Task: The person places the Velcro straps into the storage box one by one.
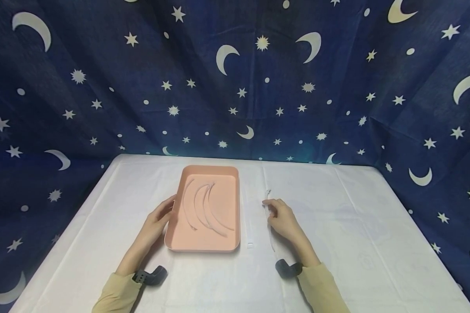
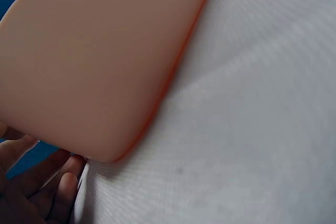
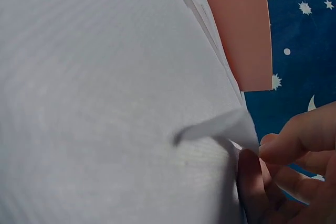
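Note:
The left hand [image 1: 156, 221] rests against the left wall of a shallow pink tray [image 1: 203, 244], its fingertips right at the rim. In the left wrist view the fingers [image 2: 67, 184] show beside the tray's outer wall. Several thin whitish curved strips [image 1: 183, 204] lie inside the tray, some crossing each other. To the right of the tray, the right hand [image 1: 280, 219] pinches a thin white strip [image 1: 270, 238] between thumb and fingers; it runs lengthwise past the fingertips. The right wrist view shows this strip [image 3: 231, 127] close up and blurred, its near end at the fingertips.
A clear strip with a square end [image 1: 250, 245] lies between the tray and the right hand. The white cloth-covered table [image 1: 360, 243] extends to both sides. A dark blue star-and-moon curtain [image 1: 203, 104] hangs behind it.

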A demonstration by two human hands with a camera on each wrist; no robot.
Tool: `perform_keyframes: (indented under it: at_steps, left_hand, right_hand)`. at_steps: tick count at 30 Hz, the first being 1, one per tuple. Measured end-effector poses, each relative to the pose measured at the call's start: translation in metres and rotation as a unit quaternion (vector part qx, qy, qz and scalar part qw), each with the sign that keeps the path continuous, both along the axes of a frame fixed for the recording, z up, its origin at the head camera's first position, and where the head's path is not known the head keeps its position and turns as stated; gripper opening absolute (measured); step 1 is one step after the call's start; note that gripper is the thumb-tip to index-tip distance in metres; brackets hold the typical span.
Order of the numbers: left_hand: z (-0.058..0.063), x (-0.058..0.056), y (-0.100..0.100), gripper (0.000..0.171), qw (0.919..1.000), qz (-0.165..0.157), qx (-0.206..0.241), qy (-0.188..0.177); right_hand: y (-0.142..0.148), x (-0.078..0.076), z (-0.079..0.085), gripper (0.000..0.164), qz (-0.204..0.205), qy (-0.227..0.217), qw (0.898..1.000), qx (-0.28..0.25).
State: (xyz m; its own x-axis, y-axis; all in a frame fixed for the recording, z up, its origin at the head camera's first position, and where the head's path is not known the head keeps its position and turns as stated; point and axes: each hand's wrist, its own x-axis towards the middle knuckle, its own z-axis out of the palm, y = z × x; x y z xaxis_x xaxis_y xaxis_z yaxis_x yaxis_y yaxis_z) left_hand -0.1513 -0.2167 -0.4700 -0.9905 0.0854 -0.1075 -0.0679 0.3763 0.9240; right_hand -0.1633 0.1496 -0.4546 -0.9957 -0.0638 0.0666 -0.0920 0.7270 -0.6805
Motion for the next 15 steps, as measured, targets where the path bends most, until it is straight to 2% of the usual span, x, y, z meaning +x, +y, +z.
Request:
perform_keyframes:
  at_steps: [15]
  left_hand:
    - [-0.0003, -0.0010, -0.0004, 0.051, 1.0000, -0.002, 0.002, 0.005]
  right_hand:
    - [0.0015, -0.0025, -0.0002, 0.041, 0.006, 0.004, 1.000, -0.019]
